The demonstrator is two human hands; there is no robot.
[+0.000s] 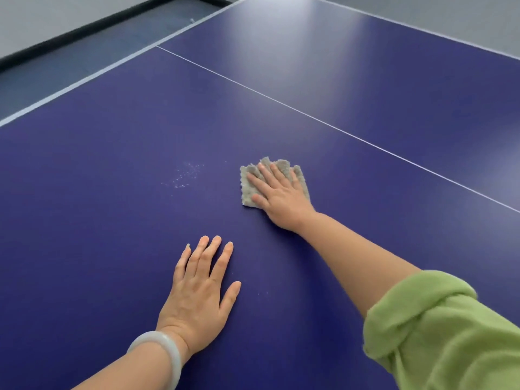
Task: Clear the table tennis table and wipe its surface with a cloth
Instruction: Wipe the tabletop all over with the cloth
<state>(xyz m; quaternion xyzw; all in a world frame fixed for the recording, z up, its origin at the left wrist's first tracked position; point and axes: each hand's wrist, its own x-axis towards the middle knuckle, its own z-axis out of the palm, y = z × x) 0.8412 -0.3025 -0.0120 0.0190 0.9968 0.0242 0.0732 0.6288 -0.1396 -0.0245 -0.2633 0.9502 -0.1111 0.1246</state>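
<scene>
the right hand [277, 194] lies flat with straight fingers on the cloth [247, 190], pressing it onto the table [98, 220] – near the middle. the left hand [199, 291] rests flat and released, nearer. white specks [184, 175] lie left of the cloth.

Open blue table tennis table [107, 220] beyond and to both sides of the right hand [281, 197] pressing flat on a grey cloth [247, 194], scatter of white specks [185, 174] near its left, left hand [199, 294] flat on the tabletop nearer the person, well apart from the cloth.
</scene>
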